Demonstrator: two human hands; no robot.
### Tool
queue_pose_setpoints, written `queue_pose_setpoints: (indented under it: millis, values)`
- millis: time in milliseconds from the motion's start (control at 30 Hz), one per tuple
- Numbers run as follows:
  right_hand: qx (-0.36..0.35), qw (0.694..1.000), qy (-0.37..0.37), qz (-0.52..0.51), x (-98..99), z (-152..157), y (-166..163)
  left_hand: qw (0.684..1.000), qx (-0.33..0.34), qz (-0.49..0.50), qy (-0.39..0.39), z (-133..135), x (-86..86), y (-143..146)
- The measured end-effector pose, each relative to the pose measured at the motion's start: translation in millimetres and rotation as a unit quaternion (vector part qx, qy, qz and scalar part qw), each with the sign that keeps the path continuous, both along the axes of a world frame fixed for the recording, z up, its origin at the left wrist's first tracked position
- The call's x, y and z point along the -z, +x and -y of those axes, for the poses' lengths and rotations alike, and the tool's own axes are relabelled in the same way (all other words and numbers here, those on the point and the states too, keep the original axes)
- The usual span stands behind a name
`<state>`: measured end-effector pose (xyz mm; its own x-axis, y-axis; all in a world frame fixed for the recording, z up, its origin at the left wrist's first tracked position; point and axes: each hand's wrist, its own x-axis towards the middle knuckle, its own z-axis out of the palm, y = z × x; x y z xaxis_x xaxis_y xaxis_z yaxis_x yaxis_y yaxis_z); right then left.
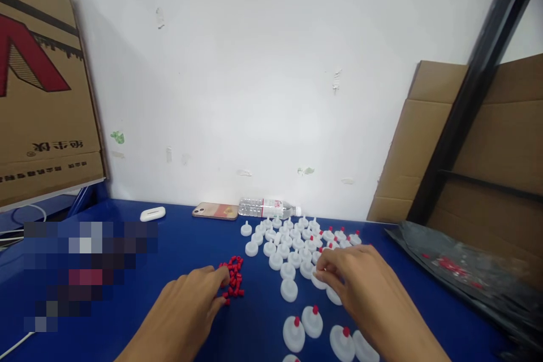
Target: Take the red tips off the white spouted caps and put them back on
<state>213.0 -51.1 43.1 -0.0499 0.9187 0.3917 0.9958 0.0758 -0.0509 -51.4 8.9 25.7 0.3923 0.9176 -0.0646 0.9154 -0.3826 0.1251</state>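
On the blue table, my left hand (pixel 193 297) is at the near left side of a small pile of red tip caps (pixel 236 283). Its thumb and forefinger are apart, and no cap shows between them. My right hand (pixel 356 277) is over the right side of a group of white plastic spout caps (pixel 284 250). The thumb and forefinger close at the top of one white spout cap (pixel 319 280), whose spout the fingers hide. Closer to me, several white spout caps have red tips, such as the capped one (pixel 294 335) between my forearms.
Along the wall lie a phone (pixel 215 211), a clear bottle (pixel 267 207) on its side and a white case (pixel 153 214). A grey plastic bag (pixel 449 271) with red caps is at the right. Cardboard (pixel 46 85) stands at the left; a black post (pixel 462 90) rises at the right.
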Motion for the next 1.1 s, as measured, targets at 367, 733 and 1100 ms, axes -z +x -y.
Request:
queue_pose_setpoints:
  millis: [367, 733, 1100]
  values:
    - [0.056, 0.989, -0.138, 0.021, 3.6, -1, -5, 0.999, 0.026, -0.044, -0.001, -3, 13.2, 7]
    - [-0.038, 0.989, -0.132, -0.058, 10.2, 6, -11, 0.997, 0.021, -0.076, 0.001, -6, 20.7, 10]
    - [-0.139, 0.990, -0.020, -0.023, 52.8, -4, -33, 0.999, 0.013, 0.018, 0.050, 10, 8.5, 16]
